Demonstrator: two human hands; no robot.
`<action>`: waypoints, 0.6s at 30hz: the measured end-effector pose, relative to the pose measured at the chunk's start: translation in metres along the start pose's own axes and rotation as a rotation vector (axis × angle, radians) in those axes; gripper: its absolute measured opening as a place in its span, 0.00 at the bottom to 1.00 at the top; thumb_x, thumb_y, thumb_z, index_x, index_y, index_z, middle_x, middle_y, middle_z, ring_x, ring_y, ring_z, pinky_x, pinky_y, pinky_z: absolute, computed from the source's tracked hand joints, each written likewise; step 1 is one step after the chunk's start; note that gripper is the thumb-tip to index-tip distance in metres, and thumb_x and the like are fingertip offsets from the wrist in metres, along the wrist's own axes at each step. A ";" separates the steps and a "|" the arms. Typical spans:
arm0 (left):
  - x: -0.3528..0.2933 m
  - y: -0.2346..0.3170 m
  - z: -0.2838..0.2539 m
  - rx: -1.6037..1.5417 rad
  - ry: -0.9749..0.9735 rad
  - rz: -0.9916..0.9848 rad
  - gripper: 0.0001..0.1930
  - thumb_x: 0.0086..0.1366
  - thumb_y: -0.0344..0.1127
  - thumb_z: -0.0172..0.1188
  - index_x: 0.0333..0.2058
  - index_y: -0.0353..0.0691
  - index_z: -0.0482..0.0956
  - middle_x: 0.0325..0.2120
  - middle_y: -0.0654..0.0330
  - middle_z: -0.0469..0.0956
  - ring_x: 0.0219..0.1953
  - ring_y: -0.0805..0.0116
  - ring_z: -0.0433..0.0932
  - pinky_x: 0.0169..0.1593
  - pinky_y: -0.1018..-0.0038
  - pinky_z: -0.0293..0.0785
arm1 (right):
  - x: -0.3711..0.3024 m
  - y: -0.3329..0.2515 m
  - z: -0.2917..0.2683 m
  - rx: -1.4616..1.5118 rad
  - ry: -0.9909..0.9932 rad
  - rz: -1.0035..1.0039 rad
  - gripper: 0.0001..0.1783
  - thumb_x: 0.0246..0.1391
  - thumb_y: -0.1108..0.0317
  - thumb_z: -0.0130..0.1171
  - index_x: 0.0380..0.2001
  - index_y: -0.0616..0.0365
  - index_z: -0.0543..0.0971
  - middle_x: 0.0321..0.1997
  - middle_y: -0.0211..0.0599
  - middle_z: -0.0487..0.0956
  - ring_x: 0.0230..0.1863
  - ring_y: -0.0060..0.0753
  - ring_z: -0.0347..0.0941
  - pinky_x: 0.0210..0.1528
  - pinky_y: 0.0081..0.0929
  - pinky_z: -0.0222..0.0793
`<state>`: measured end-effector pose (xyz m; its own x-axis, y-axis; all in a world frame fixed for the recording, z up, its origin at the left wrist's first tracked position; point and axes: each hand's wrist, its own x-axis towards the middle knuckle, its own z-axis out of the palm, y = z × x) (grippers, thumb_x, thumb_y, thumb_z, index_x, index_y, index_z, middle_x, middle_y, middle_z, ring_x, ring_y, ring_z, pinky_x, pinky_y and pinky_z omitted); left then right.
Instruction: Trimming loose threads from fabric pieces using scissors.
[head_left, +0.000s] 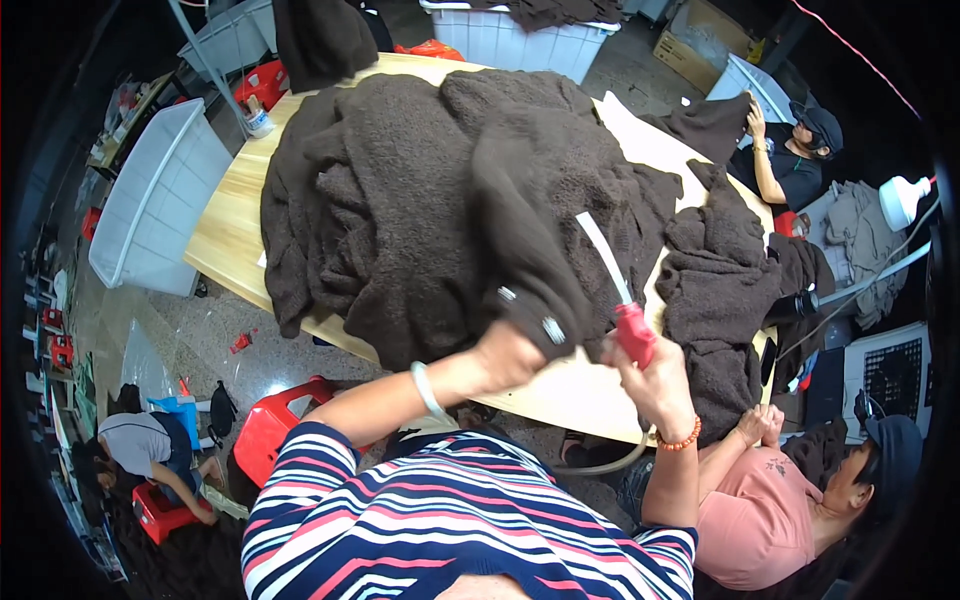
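Observation:
My left hand [508,358] is closed on a dark brown knitted garment [530,245], lifted at the near edge of the table and smeared by motion. Small whitish marks show on the cloth by my fingers. My right hand [655,375] grips the red handle of a blow gun [632,330]. Its long pale nozzle points up and away over the knitwear, and a hose runs down past my wrist. Beyond both hands lies a large heap of dark brown knitted garments [400,190].
The pale wooden table [225,215] carries more brown knitwear [720,290] at the right. A person in pink [760,520] sits close on my right; another [790,165] handles cloth at the far right. A red stool [270,430] and white bin [160,200] stand at left.

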<state>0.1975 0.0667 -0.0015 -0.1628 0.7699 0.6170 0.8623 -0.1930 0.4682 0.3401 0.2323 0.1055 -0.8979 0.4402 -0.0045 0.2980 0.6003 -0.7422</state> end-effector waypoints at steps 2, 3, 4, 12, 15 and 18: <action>-0.009 0.019 0.054 0.148 -0.184 0.202 0.18 0.48 0.31 0.57 0.39 0.34 0.81 0.42 0.49 0.78 0.49 0.48 0.75 0.53 0.53 0.69 | 0.001 0.009 -0.009 -0.161 0.127 0.137 0.13 0.57 0.63 0.61 0.26 0.62 0.79 0.16 0.36 0.76 0.17 0.25 0.72 0.25 0.29 0.69; -0.007 0.031 0.076 0.188 -0.280 0.237 0.14 0.47 0.34 0.56 0.32 0.36 0.83 0.39 0.54 0.78 0.49 0.52 0.74 0.57 0.55 0.65 | -0.001 0.027 -0.009 -0.226 0.179 0.124 0.16 0.56 0.60 0.63 0.23 0.63 0.79 0.13 0.36 0.75 0.16 0.26 0.71 0.23 0.31 0.66; -0.012 0.038 0.090 0.134 -0.537 0.198 0.12 0.47 0.36 0.56 0.29 0.38 0.83 0.38 0.56 0.78 0.51 0.55 0.72 0.58 0.54 0.62 | -0.003 0.049 -0.007 -0.228 0.204 0.214 0.20 0.55 0.55 0.64 0.22 0.64 0.79 0.14 0.42 0.75 0.18 0.36 0.75 0.25 0.34 0.68; -0.024 0.037 0.125 0.045 -0.788 0.331 0.12 0.50 0.40 0.57 0.29 0.43 0.85 0.51 0.52 0.73 0.65 0.50 0.57 0.67 0.43 0.43 | -0.042 0.145 0.040 0.414 0.188 0.377 0.15 0.49 0.61 0.72 0.31 0.62 0.80 0.18 0.21 0.71 0.20 0.13 0.64 0.21 0.20 0.60; -0.034 0.039 0.130 -0.035 -0.747 0.373 0.11 0.49 0.41 0.59 0.29 0.45 0.86 0.61 0.49 0.66 0.69 0.48 0.52 0.66 0.44 0.46 | -0.045 0.163 0.070 0.343 0.159 0.332 0.21 0.43 0.58 0.76 0.28 0.61 0.76 0.17 0.23 0.70 0.19 0.14 0.62 0.22 0.20 0.61; -0.054 0.051 0.148 -0.194 -0.820 0.394 0.10 0.49 0.41 0.59 0.25 0.44 0.85 0.63 0.50 0.62 0.68 0.48 0.53 0.66 0.48 0.48 | -0.027 0.161 0.101 -0.061 0.157 0.316 0.38 0.33 0.52 0.79 0.41 0.66 0.72 0.40 0.57 0.77 0.43 0.58 0.76 0.45 0.44 0.72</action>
<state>0.3213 0.1054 -0.1043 0.5780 0.8024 0.1485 0.6763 -0.5729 0.4632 0.3801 0.2495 -0.0815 -0.6988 0.7050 -0.1213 0.5764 0.4545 -0.6791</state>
